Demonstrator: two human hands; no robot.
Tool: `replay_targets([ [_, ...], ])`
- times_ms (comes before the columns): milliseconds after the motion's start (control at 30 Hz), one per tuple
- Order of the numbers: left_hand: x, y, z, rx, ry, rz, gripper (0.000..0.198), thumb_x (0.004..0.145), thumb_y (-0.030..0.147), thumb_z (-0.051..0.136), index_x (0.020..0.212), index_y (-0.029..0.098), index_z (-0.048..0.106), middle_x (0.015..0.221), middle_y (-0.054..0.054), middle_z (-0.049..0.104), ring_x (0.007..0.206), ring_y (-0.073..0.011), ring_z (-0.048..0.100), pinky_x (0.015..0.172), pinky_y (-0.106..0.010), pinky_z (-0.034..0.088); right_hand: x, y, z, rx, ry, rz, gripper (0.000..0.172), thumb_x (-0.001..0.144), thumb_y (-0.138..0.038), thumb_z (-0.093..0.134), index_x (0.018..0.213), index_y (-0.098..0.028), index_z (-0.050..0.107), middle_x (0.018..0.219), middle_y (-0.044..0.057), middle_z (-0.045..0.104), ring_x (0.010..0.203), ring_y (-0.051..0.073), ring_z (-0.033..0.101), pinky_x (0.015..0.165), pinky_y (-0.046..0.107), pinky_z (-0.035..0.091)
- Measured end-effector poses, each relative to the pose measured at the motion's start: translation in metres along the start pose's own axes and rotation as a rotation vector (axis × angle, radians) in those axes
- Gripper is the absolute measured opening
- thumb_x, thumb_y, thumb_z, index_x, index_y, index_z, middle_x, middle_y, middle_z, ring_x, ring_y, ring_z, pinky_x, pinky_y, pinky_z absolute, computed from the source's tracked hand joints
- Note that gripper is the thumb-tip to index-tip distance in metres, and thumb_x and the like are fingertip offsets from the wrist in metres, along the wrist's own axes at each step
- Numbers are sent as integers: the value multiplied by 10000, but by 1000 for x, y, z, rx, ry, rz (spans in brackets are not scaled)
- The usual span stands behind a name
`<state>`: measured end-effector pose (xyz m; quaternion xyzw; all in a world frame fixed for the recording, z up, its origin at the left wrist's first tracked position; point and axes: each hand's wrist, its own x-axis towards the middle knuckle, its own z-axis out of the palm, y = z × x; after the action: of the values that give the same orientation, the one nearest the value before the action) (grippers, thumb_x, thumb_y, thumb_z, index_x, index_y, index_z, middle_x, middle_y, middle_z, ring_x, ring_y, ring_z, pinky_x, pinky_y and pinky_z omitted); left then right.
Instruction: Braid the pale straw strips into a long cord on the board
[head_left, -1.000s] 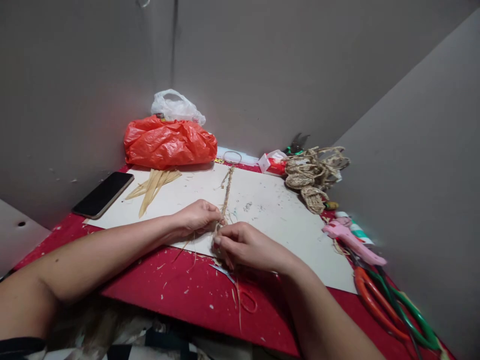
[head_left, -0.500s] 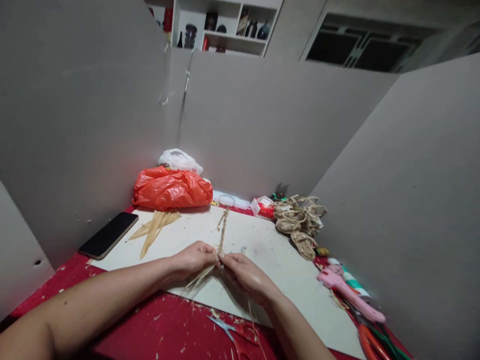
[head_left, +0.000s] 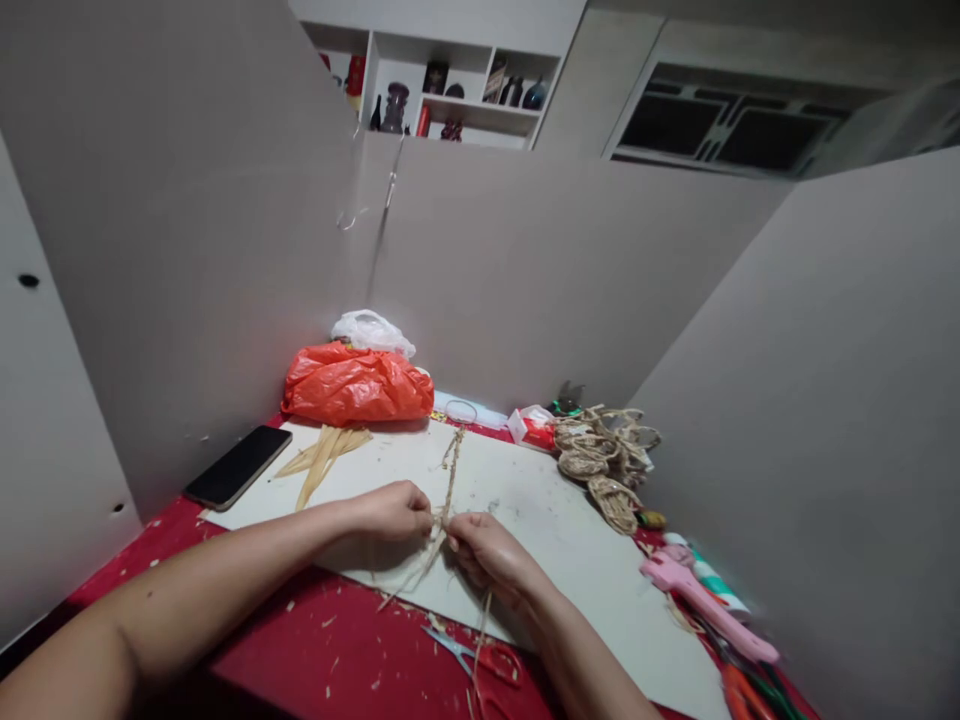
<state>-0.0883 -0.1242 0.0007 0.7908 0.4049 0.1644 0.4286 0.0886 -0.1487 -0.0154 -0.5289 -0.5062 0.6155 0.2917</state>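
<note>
Straw braid (head_left: 451,468), long axis running straight away from the person across white board (head_left: 570,520); near end lies between left hand (head_left: 396,510) and right hand (head_left: 489,556), both pinched closed on its loose strands, equally near.

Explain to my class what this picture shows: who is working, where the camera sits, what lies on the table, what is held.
There is no machine: a person works with two bare hands. The picture comes from a camera worn on the head, looking forward and down, so the arms enter from below. The left hand and right hand both pinch the near end of a plaited straw cord, which runs away across a white board on a red table cover. Around them lie a phone, flat straw strips, an orange plastic bag, woven straw pieces, a pink glue gun and red-handled scissors.
</note>
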Motion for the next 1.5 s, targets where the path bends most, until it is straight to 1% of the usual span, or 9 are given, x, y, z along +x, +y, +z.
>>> replay_targets([
  [167, -12, 19, 9, 345, 59, 2, 303, 775, 252, 369, 738, 127, 642, 628, -41, 592, 569, -133, 510, 554, -235, 375, 0, 3, 6, -103, 90, -32, 218, 676, -291, 498, 501, -163, 483, 305, -99, 247, 273, 24, 144, 339, 211, 39],
  [367, -29, 32, 37, 783, 116, 51, 329, 812, 243, 350, 922, 104, 628, 798, -158, 671, 723, -255, 638, 651, -337, 458, -5, 2, 12, 102, -1, -42, 351, 645, -315, 542, 430, -207, 286, 335, -103, 227, 295, 15, 144, 331, 201, 67],
  [567, -36, 30, 48, 848, 84, 188, 299, 781, 147, 368, 965, 64, 589, 766, -179, 649, 677, -283, 626, 603, -361, 442, -8, -2, 10, 120, -55, -33, 267, 644, -339, 601, 502, -169, 451, 330, -108, 257, 296, 18, 148, 326, 201, 67],
  [733, -42, 38, 48, 695, 75, 384, 340, 859, 368, 367, 764, 165, 623, 640, -96, 625, 547, -182, 552, 575, -291, 382, -14, -10, 1, 171, -99, -25, 249, 635, -355, 648, 627, -126, 551, 345, -119, 261, 318, 16, 142, 338, 193, 75],
  [867, -30, 33, 26, 538, 297, 357, 369, 882, 384, 350, 747, 186, 631, 640, -44, 619, 538, -122, 503, 565, -239, 328, -16, -14, -6, 210, -111, -21, 299, 625, -354, 680, 561, -155, 465, 375, -117, 255, 336, 9, 154, 351, 180, 88],
  [1067, -3, -2, -43, 624, 692, -67, 285, 842, 364, 418, 819, 179, 633, 747, -75, 648, 677, -171, 561, 643, -264, 342, -15, -14, -10, 214, -149, -15, 259, 658, -357, 668, 645, -135, 534, 393, -129, 206, 366, 14, 117, 362, 176, 84],
  [1267, 0, -39, -83, 749, 638, -557, 257, 728, 337, 565, 869, 138, 644, 937, -159, 660, 884, -261, 593, 712, -289, 386, -14, -12, -12, 212, -168, -41, 265, 677, -364, 657, 645, -140, 518, 414, -124, 212, 365, 15, 129, 360, 181, 82],
  [1367, -2, -45, -89, 690, 615, -558, 195, 698, 305, 595, 798, 144, 638, 885, -142, 661, 846, -247, 598, 688, -280, 386, -14, -13, -12, 218, -161, -50, 265, 673, -362, 660, 647, -141, 516, 413, -123, 219, 363, 15, 137, 359, 181, 84],
  [1500, -6, -37, -96, 434, 690, -373, 139, 669, 292, 617, 665, 154, 594, 695, -67, 617, 698, -188, 579, 631, -273, 379, -14, -15, -13, 226, -171, -52, 263, 673, -369, 657, 677, -135, 538, 420, -127, 209, 364, 14, 128, 361, 178, 75],
])
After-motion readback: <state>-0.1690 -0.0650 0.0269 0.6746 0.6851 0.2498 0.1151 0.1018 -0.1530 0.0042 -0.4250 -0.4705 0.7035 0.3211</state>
